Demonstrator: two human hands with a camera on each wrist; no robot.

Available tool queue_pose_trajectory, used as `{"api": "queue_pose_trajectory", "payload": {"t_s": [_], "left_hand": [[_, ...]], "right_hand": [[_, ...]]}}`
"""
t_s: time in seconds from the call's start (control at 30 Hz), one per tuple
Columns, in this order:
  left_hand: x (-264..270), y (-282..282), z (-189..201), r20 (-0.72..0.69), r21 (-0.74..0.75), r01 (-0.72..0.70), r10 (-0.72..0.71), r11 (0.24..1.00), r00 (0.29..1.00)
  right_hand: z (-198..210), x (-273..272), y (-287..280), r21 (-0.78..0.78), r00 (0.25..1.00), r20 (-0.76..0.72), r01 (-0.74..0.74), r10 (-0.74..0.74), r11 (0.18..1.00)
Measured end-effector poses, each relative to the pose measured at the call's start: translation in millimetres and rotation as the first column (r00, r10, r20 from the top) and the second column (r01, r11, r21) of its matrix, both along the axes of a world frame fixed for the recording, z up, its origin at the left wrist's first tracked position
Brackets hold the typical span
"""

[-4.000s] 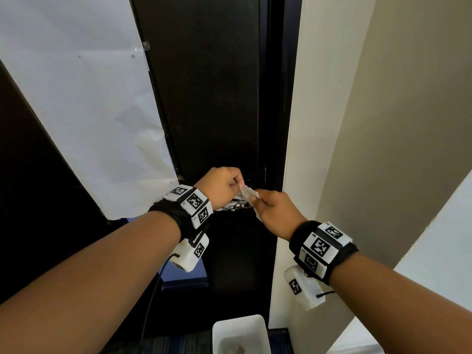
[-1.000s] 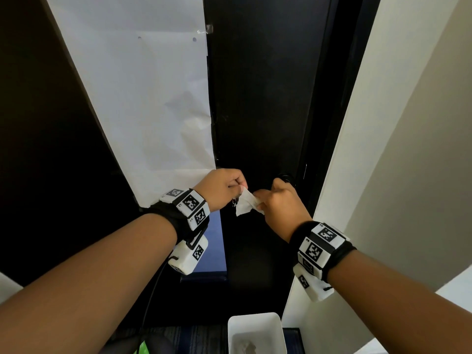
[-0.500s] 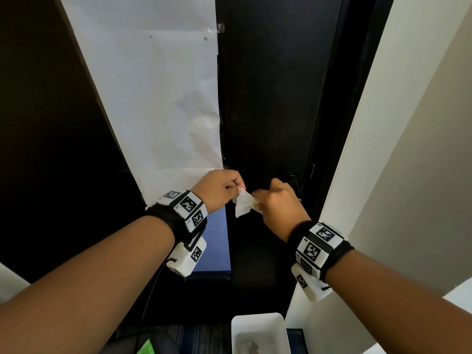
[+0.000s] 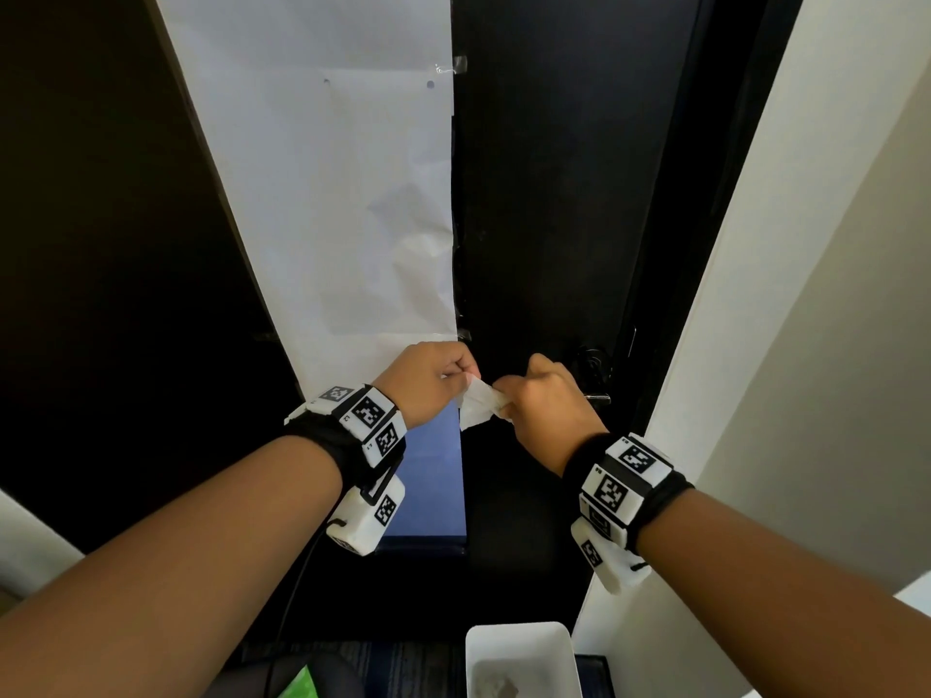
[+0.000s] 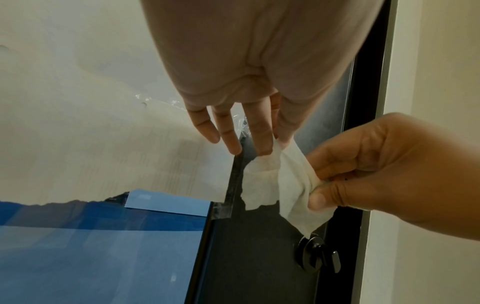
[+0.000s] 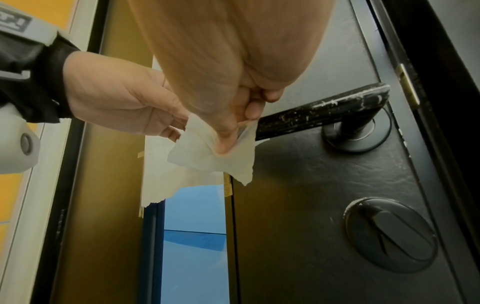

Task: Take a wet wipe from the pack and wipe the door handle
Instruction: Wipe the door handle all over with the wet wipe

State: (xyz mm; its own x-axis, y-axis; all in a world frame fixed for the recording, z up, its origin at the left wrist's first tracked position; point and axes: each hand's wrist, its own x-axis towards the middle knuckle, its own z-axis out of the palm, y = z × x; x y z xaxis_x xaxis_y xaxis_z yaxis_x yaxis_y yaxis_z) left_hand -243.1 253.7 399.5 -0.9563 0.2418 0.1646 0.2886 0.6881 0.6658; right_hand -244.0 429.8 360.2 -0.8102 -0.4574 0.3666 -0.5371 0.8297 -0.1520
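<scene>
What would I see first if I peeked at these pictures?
Two hands meet in the middle, the left hand and right hand each pinching one white wipe between them. Just right of them a scuffed black door handle sticks out from the dark door.

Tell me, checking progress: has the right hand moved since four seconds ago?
Yes. The right hand shifted left of the latch plate, uncovering the door handle.

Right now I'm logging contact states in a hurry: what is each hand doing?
Left hand: shut, its thumb and fingertips pinch one end of the wet wipe.
Right hand: shut, pinching the wipe's other end, beside the door handle.
</scene>
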Motion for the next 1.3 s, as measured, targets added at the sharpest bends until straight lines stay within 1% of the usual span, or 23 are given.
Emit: {"api": "queue_pose_trajectory", "payload": {"t_s": [0.1, 0.27, 0.5, 0.7, 0.73, 0.83, 0.97, 1.03, 1.1, 1.17, 1.23, 1.3], "left_hand": [[2, -3, -1, 0.005, 0.001, -0.013, 0.013, 1.000, 1.000], [4, -7, -1, -0.005, -0.013, -0.032, 0.031, 0.999, 0.999], [5, -12, 0, -0.010, -0.015, -0.067, 0.067, 0.998, 0.998], [9, -16, 6, -0.015, -0.012, -0.111, 0.110, 0.994, 0.994], [10, -17, 8, -0.015, -0.007, -0.124, 0.124, 0.992, 0.992], [13, -16, 18, -0.025, 0.021, -0.153, 0.153, 0.988, 0.988], [16, -7, 31, -0.057, 0.024, -0.160, 0.161, 0.987, 0.985], [17, 0, 34, -0.051, 0.052, -0.147, 0.149, 0.988, 0.987], [16, 9, 34, -0.046, 0.092, -0.132, 0.137, 0.987, 0.990], [15, 19, 32, -0.026, 0.099, -0.118, 0.121, 0.988, 0.992], [14, 29, 25, 0.002, 0.080, -0.103, 0.103, 0.991, 0.995], [13, 38, 17, 0.028, 0.057, -0.097, 0.096, 0.994, 0.995]], "right_hand": [[4, 1, -2, -0.010, 1.000, 0.010, -0.016, 0.016, 1.000], [9, 2, -4, 0.028, 0.996, 0.071, -0.049, 0.047, 0.998], [17, 4, -10, 0.012, 0.988, 0.142, -0.062, 0.059, 0.998], [20, 2, -18, -0.059, 0.982, 0.180, -0.051, 0.061, 0.997], [21, 2, -18, -0.088, 0.980, 0.189, -0.051, 0.067, 0.995], [26, 4, -17, -0.241, 0.964, 0.252, -0.023, 0.086, 0.970], [35, 10, -7, -0.435, 0.938, 0.311, -0.003, 0.154, 0.900], [39, 14, 2, -0.536, 0.914, 0.365, 0.050, 0.178, 0.843], [42, 16, 16, -0.629, 0.895, 0.409, 0.136, 0.177, 0.766], [43, 17, 34, -0.703, 0.891, 0.431, 0.232, 0.142, 0.672], [44, 18, 55, -0.744, 0.900, 0.432, 0.316, 0.063, 0.589], [44, 17, 77, -0.754, 0.914, 0.402, 0.362, -0.051, 0.548]]}}
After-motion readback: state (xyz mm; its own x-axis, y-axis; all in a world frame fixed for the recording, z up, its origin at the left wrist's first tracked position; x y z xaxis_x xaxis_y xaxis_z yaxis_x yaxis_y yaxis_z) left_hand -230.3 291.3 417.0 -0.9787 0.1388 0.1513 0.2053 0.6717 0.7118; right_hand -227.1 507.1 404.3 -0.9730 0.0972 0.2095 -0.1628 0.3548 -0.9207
